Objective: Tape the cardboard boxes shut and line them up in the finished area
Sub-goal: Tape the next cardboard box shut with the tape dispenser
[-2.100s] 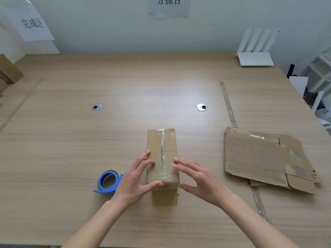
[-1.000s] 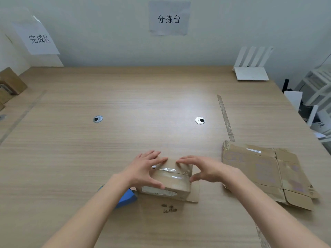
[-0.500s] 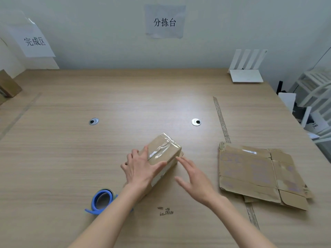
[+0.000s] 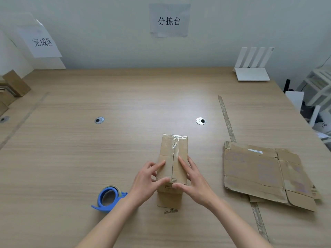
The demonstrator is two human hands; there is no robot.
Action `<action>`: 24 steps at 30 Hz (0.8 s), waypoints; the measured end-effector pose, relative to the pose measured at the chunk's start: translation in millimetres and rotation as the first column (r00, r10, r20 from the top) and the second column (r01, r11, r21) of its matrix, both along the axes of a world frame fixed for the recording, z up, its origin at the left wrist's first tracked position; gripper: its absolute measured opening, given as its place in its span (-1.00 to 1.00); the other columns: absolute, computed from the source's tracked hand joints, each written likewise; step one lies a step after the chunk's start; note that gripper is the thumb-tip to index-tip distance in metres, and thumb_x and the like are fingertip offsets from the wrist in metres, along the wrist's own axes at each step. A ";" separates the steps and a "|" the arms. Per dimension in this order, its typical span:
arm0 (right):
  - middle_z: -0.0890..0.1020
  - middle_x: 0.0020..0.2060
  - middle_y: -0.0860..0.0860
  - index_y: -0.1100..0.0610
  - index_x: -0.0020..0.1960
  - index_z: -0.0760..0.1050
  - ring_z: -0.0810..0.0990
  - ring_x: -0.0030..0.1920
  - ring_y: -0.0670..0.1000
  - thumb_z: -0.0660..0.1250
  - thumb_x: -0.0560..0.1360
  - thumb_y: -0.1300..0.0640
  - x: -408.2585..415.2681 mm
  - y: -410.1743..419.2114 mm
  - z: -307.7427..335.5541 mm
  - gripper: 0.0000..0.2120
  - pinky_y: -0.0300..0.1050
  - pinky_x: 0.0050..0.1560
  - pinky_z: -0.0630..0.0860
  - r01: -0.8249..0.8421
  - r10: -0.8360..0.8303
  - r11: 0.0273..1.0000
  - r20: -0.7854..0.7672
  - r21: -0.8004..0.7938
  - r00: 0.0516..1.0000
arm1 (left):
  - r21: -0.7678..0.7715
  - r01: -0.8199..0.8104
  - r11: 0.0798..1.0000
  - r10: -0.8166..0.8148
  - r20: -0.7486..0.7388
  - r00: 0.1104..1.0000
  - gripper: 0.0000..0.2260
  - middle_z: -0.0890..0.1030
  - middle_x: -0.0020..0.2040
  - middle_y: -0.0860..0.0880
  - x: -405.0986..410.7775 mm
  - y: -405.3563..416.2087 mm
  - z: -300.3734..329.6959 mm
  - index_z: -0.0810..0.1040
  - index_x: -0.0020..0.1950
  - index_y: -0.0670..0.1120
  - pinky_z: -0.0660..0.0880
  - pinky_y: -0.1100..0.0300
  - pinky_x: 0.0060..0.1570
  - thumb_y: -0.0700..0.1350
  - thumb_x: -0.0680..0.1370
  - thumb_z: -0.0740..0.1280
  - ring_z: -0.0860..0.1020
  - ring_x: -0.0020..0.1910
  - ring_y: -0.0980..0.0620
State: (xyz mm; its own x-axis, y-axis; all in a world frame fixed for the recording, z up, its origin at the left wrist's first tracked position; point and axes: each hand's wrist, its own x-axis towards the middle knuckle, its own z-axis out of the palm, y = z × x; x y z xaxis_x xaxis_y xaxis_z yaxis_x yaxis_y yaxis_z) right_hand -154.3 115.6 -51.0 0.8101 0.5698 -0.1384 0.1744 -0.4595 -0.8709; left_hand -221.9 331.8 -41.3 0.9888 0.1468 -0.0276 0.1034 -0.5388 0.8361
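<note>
A pale wood-grain table (image 4: 71,158) runs back to a grey-white wall bearing two paper signs, 分拣台 (image 4: 169,20) and 完成区 (image 4: 43,42). Near the front middle stands a small cardboard box (image 4: 174,154), clear tape at its far end. The left hand (image 4: 146,183) and right hand (image 4: 194,181) clasp its near end, fingers curled along both sides. A blue tape dispenser (image 4: 109,198) lies just left; flattened cardboard (image 4: 259,172) lies right, a white router (image 4: 252,68) far back.

- A packing and sorting workstation is indicated.
- Zones are marked by paper wall signs (image 4: 169,21) and tape strips (image 4: 226,119) on the wooden table (image 4: 125,97).
- Flattened cardboard (image 4: 265,174) is stocked.
</note>
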 end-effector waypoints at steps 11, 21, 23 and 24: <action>-0.22 0.62 -0.22 -0.36 0.59 -0.06 -0.07 0.55 -0.27 0.46 0.33 -0.43 -4.5 9.2 30.0 0.01 -0.08 0.53 0.14 -0.006 0.015 0.991 0.069 -0.134 0.997 | 0.421 -0.082 0.904 0.116 -0.058 0.992 -0.36 0.49 0.18 0.25 -37.8 42.0 14.0 0.33 0.46 0.32 0.52 0.18 -0.07 0.50 0.42 0.18 0.52 0.11 0.21; -0.14 0.64 -0.13 -0.19 0.62 0.07 -0.08 0.62 -0.10 0.29 0.50 -0.36 -13.9 42.9 41.2 -0.21 0.04 0.62 -0.04 0.155 -0.078 0.970 0.362 -0.189 0.929 | 0.590 0.063 0.805 0.198 -0.367 0.909 -0.15 0.53 0.21 0.19 -110.0 100.6 -24.9 0.08 0.56 0.32 0.36 0.20 0.15 0.62 0.32 0.04 0.51 0.17 0.10; -0.13 0.64 -0.16 -0.17 0.63 0.07 -0.11 0.62 -0.14 0.28 0.53 -0.34 -15.2 45.4 38.8 -0.23 -0.03 0.62 -0.11 0.152 -0.063 0.969 0.399 -0.195 0.915 | 0.640 0.132 0.757 0.130 -0.345 0.929 -0.10 0.56 0.19 0.15 -110.0 101.3 -31.1 0.09 0.57 0.29 0.19 0.16 0.38 0.66 0.30 -0.01 0.48 0.27 0.11; -0.13 0.64 -0.17 -0.17 0.63 0.07 -0.12 0.62 -0.17 0.28 0.54 -0.33 -15.6 45.9 37.4 -0.24 -0.06 0.61 -0.14 0.152 -0.058 0.968 0.412 -0.199 0.909 | 0.669 0.153 0.728 0.095 -0.319 0.943 -0.08 0.59 0.11 0.12 -110.6 101.4 -35.5 0.13 0.57 0.26 0.16 0.18 0.41 0.67 0.29 -0.05 0.50 0.25 0.11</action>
